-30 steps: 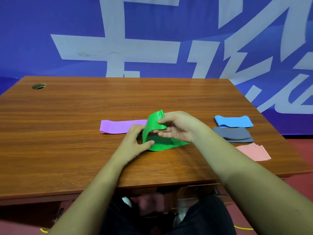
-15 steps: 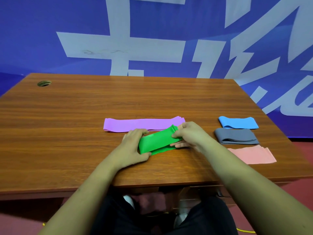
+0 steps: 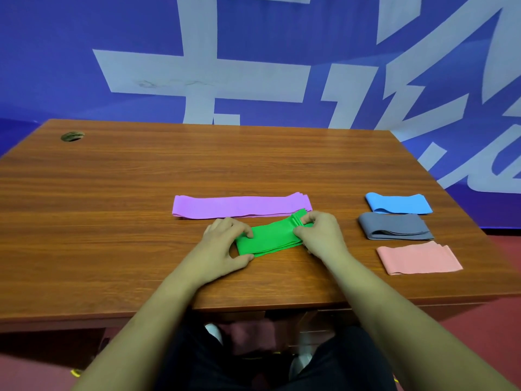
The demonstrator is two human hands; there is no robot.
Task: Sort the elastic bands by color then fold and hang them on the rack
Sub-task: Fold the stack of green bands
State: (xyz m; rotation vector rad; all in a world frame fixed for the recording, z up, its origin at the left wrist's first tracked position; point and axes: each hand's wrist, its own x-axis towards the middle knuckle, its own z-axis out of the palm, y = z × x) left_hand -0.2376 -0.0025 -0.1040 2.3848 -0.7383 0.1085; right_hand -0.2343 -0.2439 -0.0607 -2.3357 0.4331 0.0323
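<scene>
A green elastic band (image 3: 270,237) lies folded flat on the wooden table (image 3: 112,221), slightly slanted. My left hand (image 3: 225,246) pinches its left end between thumb and fingers. My right hand (image 3: 318,235) grips its right end, where the layered edges show. Just behind it a long purple band (image 3: 239,206) lies stretched out flat. At the right side sit three folded bands in a column: blue (image 3: 399,204) farthest, grey (image 3: 394,225) in the middle, pink (image 3: 417,256) nearest. No rack is in view.
A round cable hole (image 3: 72,136) sits in the table's far left corner. A blue banner with white shapes (image 3: 253,66) hangs behind the table. My legs and a red floor (image 3: 479,314) show below the front edge.
The green band, raised in an arch a second ago, has been folded over and pressed flat on the table. Both hands have come down onto its ends.
</scene>
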